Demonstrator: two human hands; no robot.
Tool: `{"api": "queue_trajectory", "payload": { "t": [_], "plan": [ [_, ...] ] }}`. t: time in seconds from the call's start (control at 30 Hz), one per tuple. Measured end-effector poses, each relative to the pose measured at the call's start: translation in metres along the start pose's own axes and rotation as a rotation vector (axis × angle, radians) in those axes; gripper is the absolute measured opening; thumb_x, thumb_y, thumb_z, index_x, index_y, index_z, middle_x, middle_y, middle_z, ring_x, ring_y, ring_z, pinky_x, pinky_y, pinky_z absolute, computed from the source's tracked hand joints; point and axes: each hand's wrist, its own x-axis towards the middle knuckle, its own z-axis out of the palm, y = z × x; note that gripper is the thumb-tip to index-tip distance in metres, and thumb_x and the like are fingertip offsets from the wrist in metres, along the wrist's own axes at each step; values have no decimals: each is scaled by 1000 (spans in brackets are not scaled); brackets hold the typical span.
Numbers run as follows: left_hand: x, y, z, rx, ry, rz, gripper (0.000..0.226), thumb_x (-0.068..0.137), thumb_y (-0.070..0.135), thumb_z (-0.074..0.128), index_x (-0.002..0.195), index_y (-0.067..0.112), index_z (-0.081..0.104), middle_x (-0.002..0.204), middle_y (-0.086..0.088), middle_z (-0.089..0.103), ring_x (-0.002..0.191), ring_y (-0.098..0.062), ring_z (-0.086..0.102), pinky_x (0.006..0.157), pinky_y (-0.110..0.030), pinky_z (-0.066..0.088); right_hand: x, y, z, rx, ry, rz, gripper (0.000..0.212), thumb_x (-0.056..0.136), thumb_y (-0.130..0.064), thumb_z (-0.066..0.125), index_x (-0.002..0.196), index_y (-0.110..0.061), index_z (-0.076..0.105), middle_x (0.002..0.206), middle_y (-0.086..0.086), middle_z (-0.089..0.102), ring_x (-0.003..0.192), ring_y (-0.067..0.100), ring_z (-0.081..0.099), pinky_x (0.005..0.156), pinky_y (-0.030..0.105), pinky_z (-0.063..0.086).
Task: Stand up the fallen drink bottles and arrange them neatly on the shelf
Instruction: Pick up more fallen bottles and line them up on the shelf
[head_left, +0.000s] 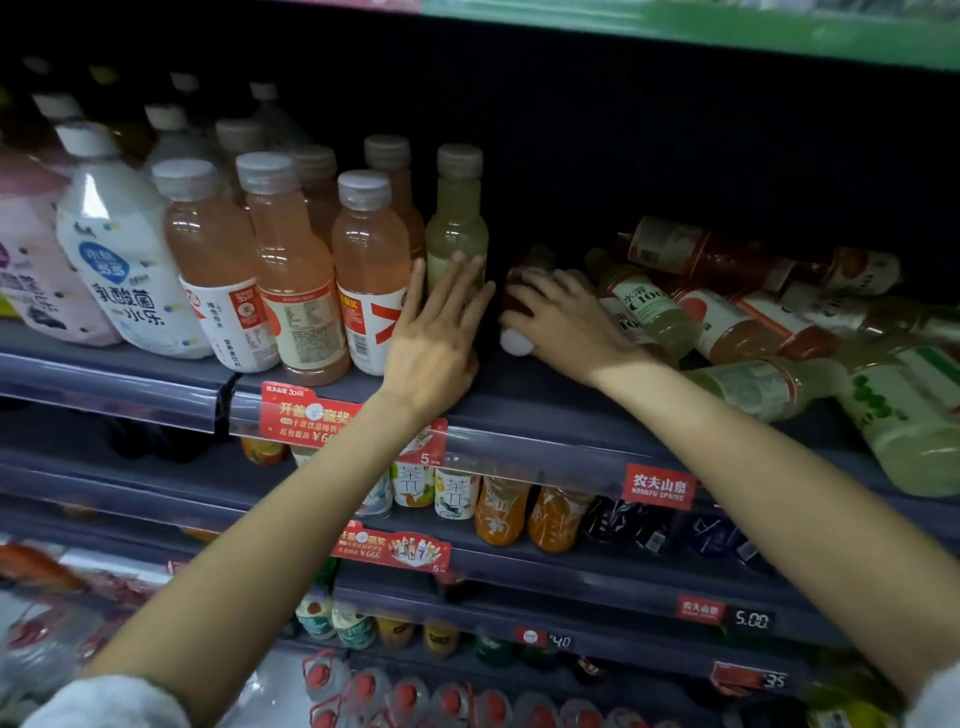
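Several pink drink bottles (370, 270) stand in rows on the grey shelf (519, 410), with one pale green bottle (457, 223) upright at their right end. My left hand (436, 332) lies flat with straight fingers against that green bottle's lower part. My right hand (561, 322) grips a fallen dark red bottle (519, 301) whose white cap (516, 342) points toward the shelf's front. To the right, several red and green bottles (737, 322) lie tumbled in a heap.
White and pink yoghurt-drink bottles (119, 260) stand at the far left. A large green bottle (904, 415) lies at the shelf's right edge. Lower shelves hold tea and orange drink bottles (498, 512). Price tags (660, 486) line the shelf fronts.
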Motion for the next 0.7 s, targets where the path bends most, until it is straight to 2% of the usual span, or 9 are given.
{"api": "queue_trajectory", "payload": {
  "t": [0.07,0.13,0.2,0.27,0.37,0.5,0.6,0.7],
  "plan": [
    [-1,2,2,-97,17,9,73,70,15,72,137,3,49,146,-19,44,139,-34,36,118,-49,10,-15,-12,-9,116,37,6,33,87,-21,49,116,-15,63,128,13,58,125,34,49,107,50,31],
    [-4,4,3,-204,36,28,75,73,18,73,141,3,45,146,-16,45,139,-32,35,119,-41,11,-34,-18,-15,199,141,17,36,79,-21,65,114,-13,65,121,13,62,115,35,57,102,53,37],
    [-8,10,4,-336,26,20,78,75,22,76,143,4,42,147,-13,44,140,-29,34,118,-39,17,-49,-20,-22,284,209,71,47,75,-25,75,118,-14,62,122,10,62,114,32,58,101,48,39],
    [-9,16,1,-517,2,-27,83,76,24,79,145,6,37,150,-10,40,142,-25,31,118,-40,24,-56,-21,-36,392,273,137,51,80,-36,70,125,-15,58,125,6,61,114,29,57,100,42,41],
    [-2,28,-10,-718,33,-116,86,75,24,81,146,11,33,150,-8,38,139,-20,34,114,-29,28,-59,-18,-54,520,365,248,57,85,-54,55,127,-16,54,121,4,62,109,25,59,92,41,47],
    [12,38,-25,-791,101,-250,75,81,29,76,143,10,37,143,-9,45,127,-19,45,100,-22,38,-52,-12,-69,813,469,400,54,88,-52,54,130,-18,48,116,1,64,105,19,60,86,34,50],
    [14,40,-30,-721,128,-341,79,82,43,69,146,13,34,142,-9,48,121,-25,53,94,-32,46,-41,-9,-71,1063,437,453,49,90,-43,58,132,-21,45,122,-2,60,111,12,57,92,35,49],
    [10,38,-35,-712,182,-494,83,81,45,70,145,11,30,130,-13,60,109,-31,63,89,-40,52,-38,-9,-56,1144,311,460,47,93,-34,57,136,-25,41,133,-1,52,114,10,53,97,37,47]
  ]
}}
